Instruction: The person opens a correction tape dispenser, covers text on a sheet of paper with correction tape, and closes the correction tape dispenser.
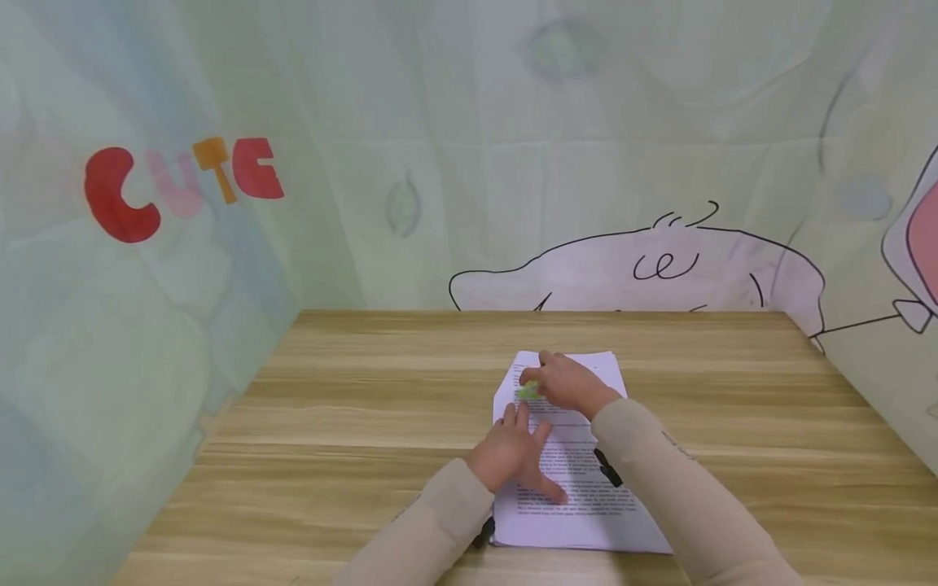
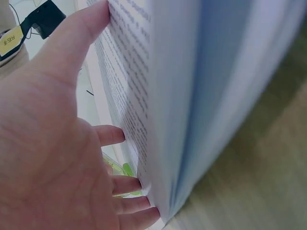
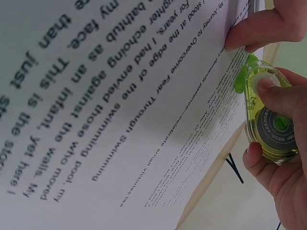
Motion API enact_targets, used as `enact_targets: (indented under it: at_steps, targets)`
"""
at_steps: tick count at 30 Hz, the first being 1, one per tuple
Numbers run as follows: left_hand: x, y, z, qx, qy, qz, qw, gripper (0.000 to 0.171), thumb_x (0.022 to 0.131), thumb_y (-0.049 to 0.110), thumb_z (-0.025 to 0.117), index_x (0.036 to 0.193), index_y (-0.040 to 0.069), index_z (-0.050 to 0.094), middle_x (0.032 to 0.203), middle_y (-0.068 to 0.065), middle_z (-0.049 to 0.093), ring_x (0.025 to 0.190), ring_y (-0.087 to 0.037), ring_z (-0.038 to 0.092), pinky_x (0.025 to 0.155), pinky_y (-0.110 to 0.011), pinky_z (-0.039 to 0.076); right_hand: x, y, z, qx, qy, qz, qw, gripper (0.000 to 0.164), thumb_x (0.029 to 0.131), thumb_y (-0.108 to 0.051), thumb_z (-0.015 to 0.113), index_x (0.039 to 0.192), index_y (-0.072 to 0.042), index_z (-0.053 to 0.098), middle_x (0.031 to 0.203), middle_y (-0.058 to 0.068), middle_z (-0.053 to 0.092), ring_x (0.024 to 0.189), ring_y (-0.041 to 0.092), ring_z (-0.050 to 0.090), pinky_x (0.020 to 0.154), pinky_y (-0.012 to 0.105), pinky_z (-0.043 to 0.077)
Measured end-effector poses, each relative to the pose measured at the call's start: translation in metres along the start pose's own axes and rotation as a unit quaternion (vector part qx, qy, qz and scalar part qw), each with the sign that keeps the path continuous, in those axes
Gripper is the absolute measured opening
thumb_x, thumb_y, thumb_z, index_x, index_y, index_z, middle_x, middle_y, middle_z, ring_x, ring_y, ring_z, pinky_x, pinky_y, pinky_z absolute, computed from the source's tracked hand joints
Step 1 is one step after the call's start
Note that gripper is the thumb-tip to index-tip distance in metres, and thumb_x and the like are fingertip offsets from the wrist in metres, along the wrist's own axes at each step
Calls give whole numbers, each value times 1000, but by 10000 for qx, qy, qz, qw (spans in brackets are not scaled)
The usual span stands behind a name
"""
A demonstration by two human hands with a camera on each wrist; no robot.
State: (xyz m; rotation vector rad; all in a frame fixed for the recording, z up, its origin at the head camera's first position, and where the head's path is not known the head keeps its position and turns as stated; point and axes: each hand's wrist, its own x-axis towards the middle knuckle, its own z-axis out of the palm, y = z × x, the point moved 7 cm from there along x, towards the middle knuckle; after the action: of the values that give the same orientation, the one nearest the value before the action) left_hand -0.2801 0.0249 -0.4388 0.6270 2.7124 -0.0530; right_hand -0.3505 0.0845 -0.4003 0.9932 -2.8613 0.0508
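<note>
Where the right hand (image 1: pixel 563 382) grips, correction tape (image 3: pixel 274 125) lies against its thumb (image 3: pixel 288 101).

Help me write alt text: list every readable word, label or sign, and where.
"CUTE": wall
"My Journey to Overcome Fear Through Swimming": printed page
"I stood at the edge of the swimming pool, my": printed page
"For years, I had envied those who moved": printed page
"bathtub as an infant": printed page
Other page lines: partly legible at most
Tape dispenser: print too small
Yellow label, black strap: unclear
</note>
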Motion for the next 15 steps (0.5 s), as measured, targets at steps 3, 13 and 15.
enact_targets:
  at_steps: [3, 13, 15]
  targets:
    - [0, 0, 0, -56, -20, -9, 10000, 107, 57, 75, 67, 143, 23, 29, 152, -19, 15, 141, -34, 15, 111, -42, 28, 0, 2, 1, 37, -48, 72, 10000, 28, 82, -8, 65, 105, -23, 66, 90, 8, 55, 75, 19, 54, 78, 36, 51]
    - [0, -1, 0, -50, -65, -37, 10000, 108, 57, 75, 66, 144, 24, 27, 153, -19, 14, 141, -35, 13, 112, -42, 26, -1, 9, 5, 242, -343, 433, 9982, 27, 85, -11, 64, 108, -26, 65, 96, 9, 56, 82, 20, 54, 83, 40, 50]
    - [0, -1, 1, -53, -87, -42, 9999, 108, 58, 75, 66, 145, 24, 26, 153, -19, 14, 141, -35, 13, 112, -42, 26, -1, 10, 6, 296, -386, 486, 9976, 28, 85, -12, 64, 109, -26, 65, 98, 10, 56, 83, 20, 54, 85, 40, 50]
